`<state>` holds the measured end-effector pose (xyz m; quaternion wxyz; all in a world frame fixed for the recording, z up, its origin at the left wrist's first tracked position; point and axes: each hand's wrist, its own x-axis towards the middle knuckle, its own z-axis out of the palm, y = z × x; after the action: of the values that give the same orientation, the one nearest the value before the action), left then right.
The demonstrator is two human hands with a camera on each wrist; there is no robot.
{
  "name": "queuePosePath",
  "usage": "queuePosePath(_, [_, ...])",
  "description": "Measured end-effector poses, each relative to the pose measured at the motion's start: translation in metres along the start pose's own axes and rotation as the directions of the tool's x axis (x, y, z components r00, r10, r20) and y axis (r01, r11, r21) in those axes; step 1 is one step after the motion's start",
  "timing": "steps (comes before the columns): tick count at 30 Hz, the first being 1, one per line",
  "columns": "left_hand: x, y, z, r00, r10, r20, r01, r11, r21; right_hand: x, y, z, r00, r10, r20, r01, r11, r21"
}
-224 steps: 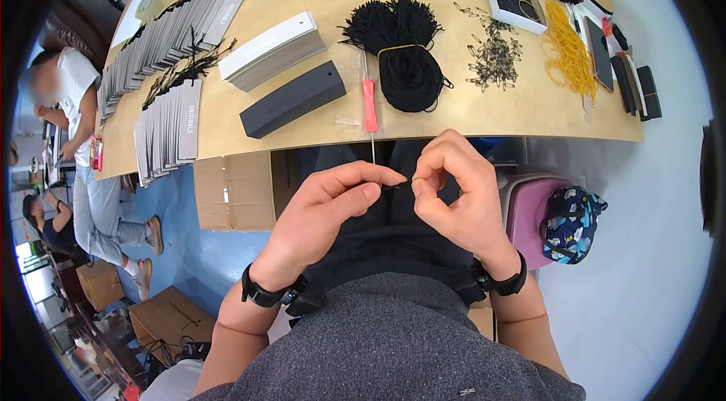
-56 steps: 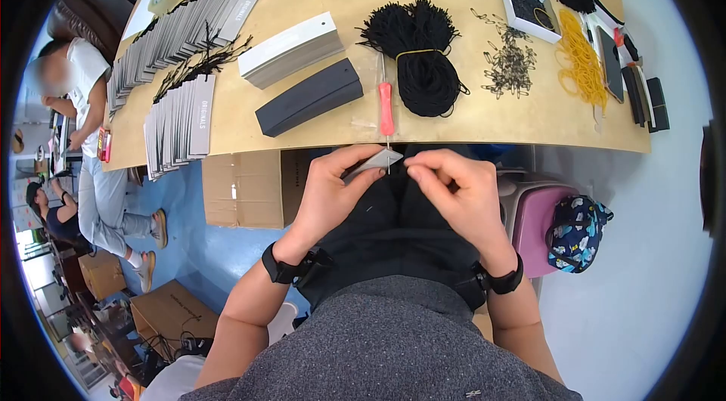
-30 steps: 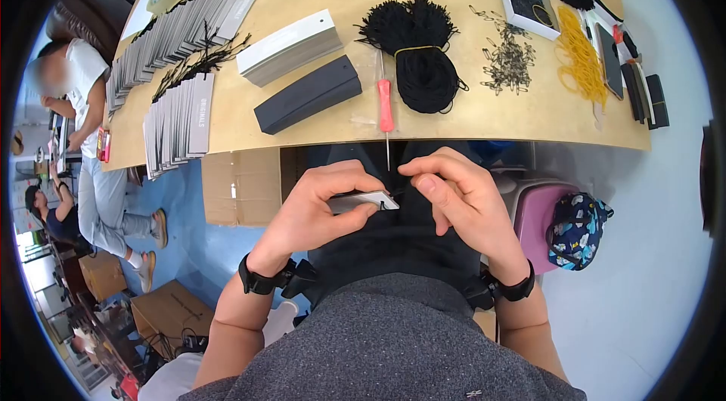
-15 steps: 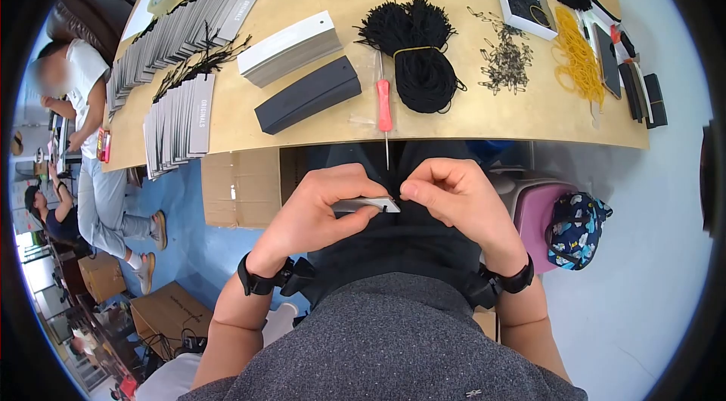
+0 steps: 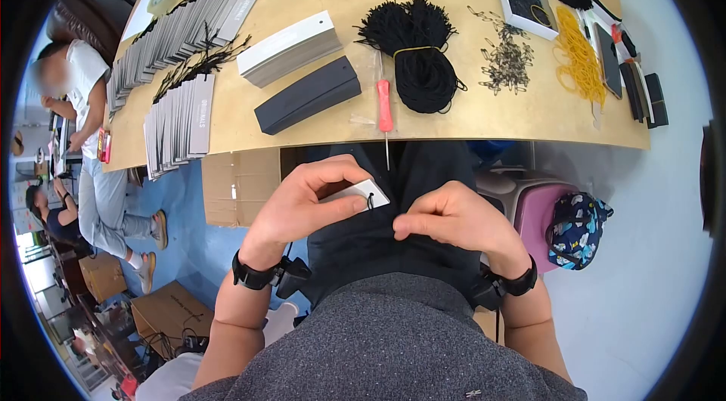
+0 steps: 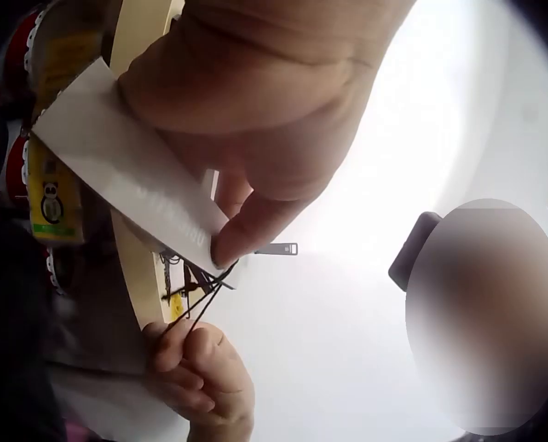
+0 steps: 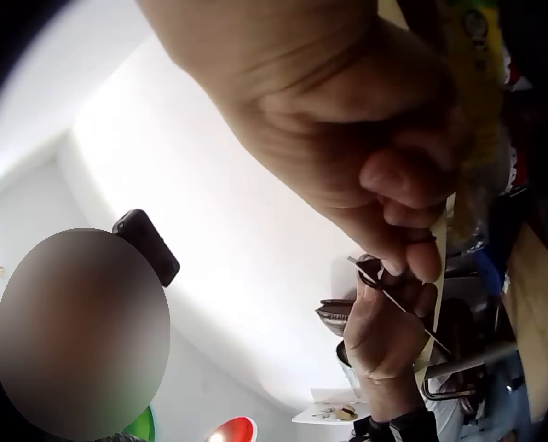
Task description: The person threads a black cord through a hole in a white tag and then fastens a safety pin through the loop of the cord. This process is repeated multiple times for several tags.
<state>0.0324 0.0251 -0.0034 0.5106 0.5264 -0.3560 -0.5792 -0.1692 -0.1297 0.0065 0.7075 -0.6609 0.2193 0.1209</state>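
My left hand grips a pale grey hang tag between thumb and fingers, over my lap in front of the table edge. A black cord passes through the hole at the tag's end. In the left wrist view two strands of it run to the fingertips of my right hand, which pinch them beside the tag. Just beyond the hands, a red-handled tool lies on the table, its thin metal shaft jutting past the edge.
A bundle of black cords, a safety-pin pile and yellow rubber bands lie on the table. White tags and dark tags stand stacked. Strung tags fan out at left. A person sits beyond.
The hands first pinched a small dark thing, without a tag. Later the tag was at the tool's tip, then came back toward my body. Now it tilts up, and the right hand has moved lower.
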Motion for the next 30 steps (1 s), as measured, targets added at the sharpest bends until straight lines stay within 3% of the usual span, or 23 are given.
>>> queuePosePath(1, [0.0, 0.0, 0.0, 1.0, 0.0, 0.003, 0.0, 1.0, 0.001, 0.002, 0.001, -0.003, 1.0, 0.0, -0.003, 0.0, 1.0, 0.0])
queuePosePath(3, [-0.001, 0.0, -0.001, 1.0, -0.003, -0.013, 0.002, 1.0, -0.028, 0.009, 0.008, -0.006, 0.969, 0.239, 0.063, -0.247, 0.954, 0.172])
queuePosePath(4, [-0.001, 0.0, 0.0, 1.0, -0.002, -0.016, 0.002, 1.0, -0.027, 0.012, 0.016, 0.0, 0.969, 0.238, 0.066, -0.246, 0.954, 0.171])
queuePosePath(5, [-0.001, -0.001, 0.001, 1.0, 0.0, -0.022, 0.0, 1.0, -0.021, 0.014, 0.026, 0.009, 0.998, 0.01, -0.07, -0.004, 0.996, 0.084])
queuePosePath(6, [0.0, -0.001, 0.002, 1.0, 0.002, -0.026, -0.002, 1.0, -0.016, 0.016, 0.026, 0.016, 0.957, -0.228, -0.181, 0.226, 0.974, -0.032])
queuePosePath(9, [0.0, -0.005, 0.006, 0.999, 0.0, -0.045, 0.001, 1.0, 0.027, 0.013, 0.005, 0.02, 0.957, -0.187, -0.224, 0.149, 0.973, -0.175])
queuePosePath(13, [0.0, -0.003, 0.008, 0.998, 0.048, -0.05, -0.044, 0.996, 0.078, 0.02, 0.016, 0.027, 0.955, -0.196, -0.225, 0.208, 0.978, 0.031])
queuePosePath(14, [-0.001, 0.0, 0.01, 0.996, 0.023, -0.089, -0.02, 0.999, 0.029, 0.018, 0.018, 0.024, 0.96, -0.176, -0.217, 0.218, 0.958, 0.186])
queuePosePath(15, [-0.002, 0.002, 0.011, 0.992, -0.006, -0.129, 0.003, 1.0, -0.022, 0.007, 0.004, 0.015, 0.98, -0.047, -0.193, 0.111, 0.935, 0.338])
queuePosePath(17, [-0.007, 0.004, 0.008, 0.991, -0.033, -0.131, 0.029, 0.999, -0.037, 0.006, 0.027, -0.003, 0.967, -0.149, -0.208, 0.254, 0.637, 0.727])
queuePosePath(19, [-0.01, 0.007, 0.006, 0.99, -0.061, -0.126, 0.055, 0.997, -0.049, 0.004, 0.031, -0.013, 0.939, -0.177, -0.296, 0.344, 0.419, 0.84])
queuePosePath(20, [-0.011, 0.01, 0.007, 0.996, -0.019, -0.088, 0.023, 0.998, 0.052, 0.005, 0.037, -0.017, 0.924, -0.246, -0.294, 0.374, 0.41, 0.832])
queuePosePath(22, [-0.014, 0.02, 0.005, 1.0, 0.008, -0.019, -0.003, 0.971, 0.239, 0.005, 0.041, -0.015, 0.931, -0.248, -0.268, 0.346, 0.36, 0.867])
queuePosePath(23, [-0.018, 0.029, 0.005, 1.0, 0.01, -0.025, -0.004, 0.97, 0.243, 0.005, 0.041, -0.014, 0.937, -0.252, -0.241, 0.314, 0.309, 0.898])
queuePosePath(24, [-0.024, 0.039, 0.004, 0.998, 0.027, -0.063, -0.008, 0.957, 0.289, 0.004, 0.038, -0.015, 0.936, -0.26, -0.235, 0.312, 0.308, 0.899])
queuePosePath(25, [-0.029, 0.045, 0.001, 0.994, 0.044, -0.102, -0.007, 0.942, 0.334, 0.0, 0.032, -0.016, 0.954, -0.199, -0.224, 0.289, 0.414, 0.863])
queuePosePath(26, [-0.035, 0.048, -0.008, 0.988, 0.108, -0.111, -0.068, 0.946, 0.316, -0.002, 0.025, -0.015, 0.967, -0.137, -0.216, 0.256, 0.513, 0.819])
queuePosePath(27, [-0.039, 0.061, -0.009, 0.965, 0.071, -0.251, -0.024, 0.982, 0.187, -0.003, 0.019, -0.012, 0.968, -0.145, -0.206, 0.251, 0.509, 0.823])
queuePosePath(29, [-0.041, 0.07, -0.038, 0.857, 0.182, -0.483, -0.08, 0.971, 0.224, -0.004, 0.011, -0.007, 0.96, -0.207, -0.188, 0.28, 0.699, 0.658])
queuePosePath(30, [-0.03, 0.078, -0.054, 0.786, 0.375, -0.491, -0.246, 0.919, 0.308, -0.004, 0.01, -0.005, 0.962, -0.227, -0.149, 0.268, 0.71, 0.651])
